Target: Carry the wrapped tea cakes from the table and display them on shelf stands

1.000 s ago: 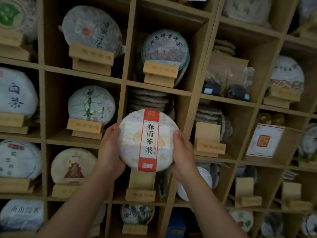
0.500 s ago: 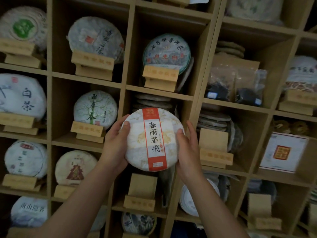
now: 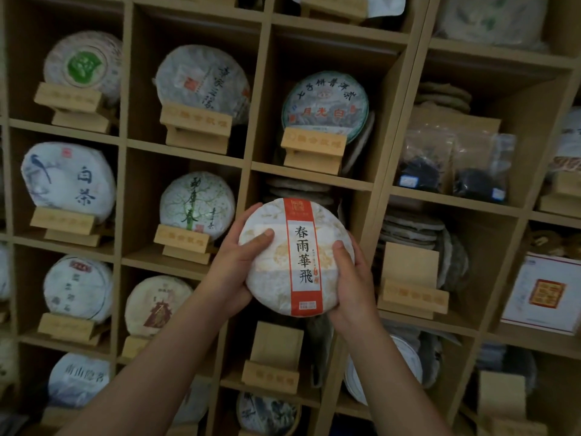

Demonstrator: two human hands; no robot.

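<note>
While I hold the tea cake [image 3: 297, 258] upright before the shelf [image 3: 309, 176], above an empty stand [image 3: 273, 360], my left hand [image 3: 234, 272] and right hand [image 3: 353, 278] clasp its edges. It seems stiff, dense, its paper wrapper slippery and tearable.

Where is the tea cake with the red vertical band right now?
Head view, centre: the red-banded tea cake is held upright between the left hand and right hand in front of the shelf, above an empty wooden stand.
</note>
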